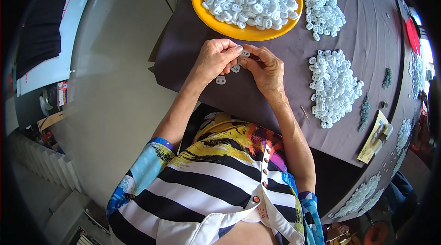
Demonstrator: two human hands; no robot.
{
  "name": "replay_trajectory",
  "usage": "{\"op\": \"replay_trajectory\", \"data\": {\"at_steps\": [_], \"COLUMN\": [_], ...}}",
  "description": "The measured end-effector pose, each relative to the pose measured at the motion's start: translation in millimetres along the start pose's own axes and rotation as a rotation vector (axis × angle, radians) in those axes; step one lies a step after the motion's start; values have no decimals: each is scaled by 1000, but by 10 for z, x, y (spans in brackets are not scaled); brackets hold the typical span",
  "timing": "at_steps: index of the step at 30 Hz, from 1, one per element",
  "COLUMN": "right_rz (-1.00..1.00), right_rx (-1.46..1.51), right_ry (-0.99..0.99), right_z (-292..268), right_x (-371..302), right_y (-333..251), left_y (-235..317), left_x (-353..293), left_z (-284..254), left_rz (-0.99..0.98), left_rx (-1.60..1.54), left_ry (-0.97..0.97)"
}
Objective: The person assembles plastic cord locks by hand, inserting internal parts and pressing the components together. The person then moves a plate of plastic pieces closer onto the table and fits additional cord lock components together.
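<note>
My two hands meet over the near left part of the table, just below a yellow plate. Between the thumb and forefinger of my right hand [266, 70] is a small white oval piece with two holes [245, 54]. My left hand [215, 56] is closed in a pinch at the left end of that piece; its fingertips hide what they grip. Just under the hands are another white oval piece [235, 68] and, lower left, a further loose oval [221, 80]. Whether these two lie on the table or hang from the fingers, I cannot tell.
The yellow plate [202, 13] is heaped with white ovals. To its right are an upper pile [324, 11] and a lower pile [334, 89] on the grey tablecloth [285, 93]. A thin stick [304, 112], dark green bundles [364, 112] and a yellow packet [373, 138] lie farther right.
</note>
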State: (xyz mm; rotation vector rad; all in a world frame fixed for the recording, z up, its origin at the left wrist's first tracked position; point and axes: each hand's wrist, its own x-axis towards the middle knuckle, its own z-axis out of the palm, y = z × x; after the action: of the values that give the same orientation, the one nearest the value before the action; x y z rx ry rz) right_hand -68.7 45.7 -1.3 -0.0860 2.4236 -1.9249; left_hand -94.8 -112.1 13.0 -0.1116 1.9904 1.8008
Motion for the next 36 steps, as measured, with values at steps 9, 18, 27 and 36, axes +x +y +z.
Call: {"op": "replay_trajectory", "data": {"at_steps": [9, 18, 27, 36], "right_rz": [58, -144, -356, -289], "right_rx": [204, -187, -534, -940], "right_ry": [20, -25, 232, 215], "right_z": [28, -44, -190, -171], "right_x": [-8, -2, 307, 638], "right_y": [79, -5, -263, -258], "left_y": [52, 66, 143, 177], "left_x": [-19, -36, 43, 45], "left_z": [-7, -85, -144, -143], "left_rz": [38, 25, 110, 51], "left_rx": [3, 139, 61, -27], "left_ry": [3, 12, 124, 91]}}
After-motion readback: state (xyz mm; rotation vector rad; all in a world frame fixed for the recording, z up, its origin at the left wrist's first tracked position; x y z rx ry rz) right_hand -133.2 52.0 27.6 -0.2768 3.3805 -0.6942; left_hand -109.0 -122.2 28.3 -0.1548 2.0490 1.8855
